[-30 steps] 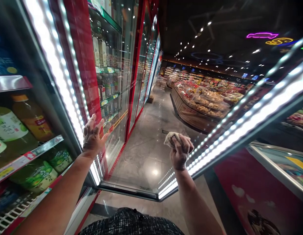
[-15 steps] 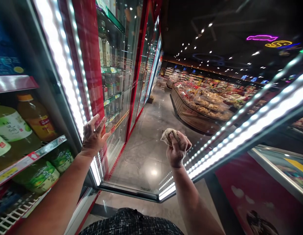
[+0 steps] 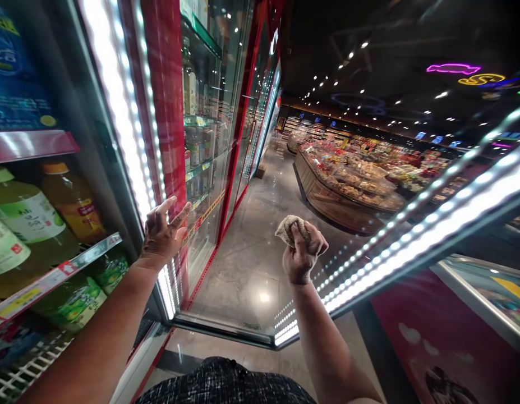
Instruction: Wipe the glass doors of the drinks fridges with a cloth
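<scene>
A glass cooler door point(image 3: 243, 303), framed by bright light strips, stands in front of me. My right hand point(image 3: 304, 252) grips a bunched beige cloth point(image 3: 292, 229) near the middle of the pane; whether the cloth touches the glass I cannot tell. Over by the lit left edge, my left hand point(image 3: 162, 233) is raised with its fingers spread and nothing in it. It lies close to or against the light strip point(image 3: 131, 112); contact is unclear.
Left of me are cooler shelves with a green-capped drink bottle point(image 3: 30, 207) and an orange-capped bottle point(image 3: 72, 199). Beyond the glass stand red-framed coolers point(image 3: 238, 168) and a curved wooden display stand point(image 3: 327, 191). A chest freezer point(image 3: 487, 292) sits at right.
My right hand with the cloth has shifted very slightly up and left. The left hand stays by the light strip, and the surroundings have moved a little rightward in view.
</scene>
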Demonstrator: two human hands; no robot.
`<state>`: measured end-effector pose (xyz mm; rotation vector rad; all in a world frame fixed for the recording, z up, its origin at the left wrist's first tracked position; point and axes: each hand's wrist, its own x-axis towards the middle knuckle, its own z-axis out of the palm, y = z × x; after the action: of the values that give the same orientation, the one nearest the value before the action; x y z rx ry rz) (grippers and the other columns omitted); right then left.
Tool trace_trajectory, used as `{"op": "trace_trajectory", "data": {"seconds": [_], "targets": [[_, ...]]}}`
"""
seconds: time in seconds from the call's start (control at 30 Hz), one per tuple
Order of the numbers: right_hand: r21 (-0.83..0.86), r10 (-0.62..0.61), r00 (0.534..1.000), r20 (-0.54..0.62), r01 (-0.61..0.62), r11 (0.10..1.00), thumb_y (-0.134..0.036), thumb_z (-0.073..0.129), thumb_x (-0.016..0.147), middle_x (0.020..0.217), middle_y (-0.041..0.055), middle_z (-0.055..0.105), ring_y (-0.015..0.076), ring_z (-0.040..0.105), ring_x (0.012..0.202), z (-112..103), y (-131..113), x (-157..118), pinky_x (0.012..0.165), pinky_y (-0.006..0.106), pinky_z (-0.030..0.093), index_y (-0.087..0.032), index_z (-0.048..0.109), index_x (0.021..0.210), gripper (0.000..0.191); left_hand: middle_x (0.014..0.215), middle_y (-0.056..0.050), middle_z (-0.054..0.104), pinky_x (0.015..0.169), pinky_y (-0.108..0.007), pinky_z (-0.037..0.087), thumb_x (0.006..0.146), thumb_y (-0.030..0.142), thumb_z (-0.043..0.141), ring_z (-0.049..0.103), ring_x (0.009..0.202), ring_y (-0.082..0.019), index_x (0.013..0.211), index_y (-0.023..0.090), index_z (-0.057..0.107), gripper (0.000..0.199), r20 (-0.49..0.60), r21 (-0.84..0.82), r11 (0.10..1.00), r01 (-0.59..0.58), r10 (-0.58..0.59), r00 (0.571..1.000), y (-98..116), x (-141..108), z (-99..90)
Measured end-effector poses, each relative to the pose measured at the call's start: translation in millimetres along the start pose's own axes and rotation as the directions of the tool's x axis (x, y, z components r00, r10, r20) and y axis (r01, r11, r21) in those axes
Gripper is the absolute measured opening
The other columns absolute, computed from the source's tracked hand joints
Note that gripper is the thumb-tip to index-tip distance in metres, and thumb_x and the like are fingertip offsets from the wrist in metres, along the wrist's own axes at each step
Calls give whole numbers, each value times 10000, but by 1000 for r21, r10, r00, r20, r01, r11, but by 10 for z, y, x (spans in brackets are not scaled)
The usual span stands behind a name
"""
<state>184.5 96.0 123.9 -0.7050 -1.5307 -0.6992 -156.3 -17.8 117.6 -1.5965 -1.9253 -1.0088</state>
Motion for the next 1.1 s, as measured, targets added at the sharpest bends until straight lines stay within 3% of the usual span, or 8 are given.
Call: {"op": "trace_trajectory", "data": {"seconds": [0.1,0.23,0.33,0.43,0.5,0.73,0.9,1.1], "targets": [[39,4,999,53,-6,999,-115,628,954,1265,125,633,262,533,1237,32,-153,-84,1045,462,493,-295,722,1292,394,1558,-65,452,1180,-513,414,936,219,620,486,1403,-333,1342,375,688,440,-54,-16,999,-34,33,998,-47,84,-81],[112,-65,979,195,44,993,-45,612,928,1243,89,650,238,535,1227,15,-304,-204,1046,419,493,-333,733,1266,460,1514,-74,506,1179,-488,412,948,282,651,501,1400,-307,1259,331,739,327,-171,-22,996,-86,81,982,-94,416,-310],[86,-55,985,165,41,995,-50,598,937,1275,100,643,248,536,1242,43,-275,-63,1065,452,481,-324,732,1264,447,1653,-90,365,1254,-558,286,870,299,787,351,1524,-345,1471,266,579,637,-155,-21,987,-161,156,976,-91,788,-543],[42,12,996,84,-15,999,-85,603,949,1314,123,622,267,529,1252,108,-285,69,1061,480,479,-310,720,1287,423,1748,-127,114,1277,-641,151,676,311,962,-10,1611,-424,1624,201,334,1142,-120,58,961,-269,274,954,-76,1103,-720],[46,24,996,86,-28,999,-94,616,945,1321,122,617,275,518,1258,142,-365,43,1058,485,477,-319,705,1312,440,1754,-139,55,1277,-664,107,611,271,996,-63,1602,-438,1641,195,279,1257,-56,63,956,-287,290,955,-66,1220,-781],[127,-99,973,208,73,989,-46,643,912,1238,80,660,243,554,1205,176,-610,-101,1029,411,452,-349,686,1325,514,1750,-153,-98,1283,-617,196,645,211,967,-24,1599,-429,1658,194,198,1273,-2,-70,975,-212,213,977,-38,1254,-811],[56,-47,991,128,40,998,-48,647,898,1206,70,663,243,561,1179,257,-640,-42,1033,429,387,-358,676,1332,534,1755,-143,-66,1285,-594,218,670,276,956,-34,1603,-408,1639,184,273,1188,11,-63,976,-209,210,978,-66,1257,-800],[113,-116,965,234,92,989,-35,620,906,1186,70,664,233,563,1163,256,-763,-178,1003,401,410,-362,683,1320,532,1758,-118,-48,1298,-562,202,693,317,940,-48,1609,-366,1619,200,335,1113,-7,-56,979,-198,198,980,-67,1244,-797]]}}
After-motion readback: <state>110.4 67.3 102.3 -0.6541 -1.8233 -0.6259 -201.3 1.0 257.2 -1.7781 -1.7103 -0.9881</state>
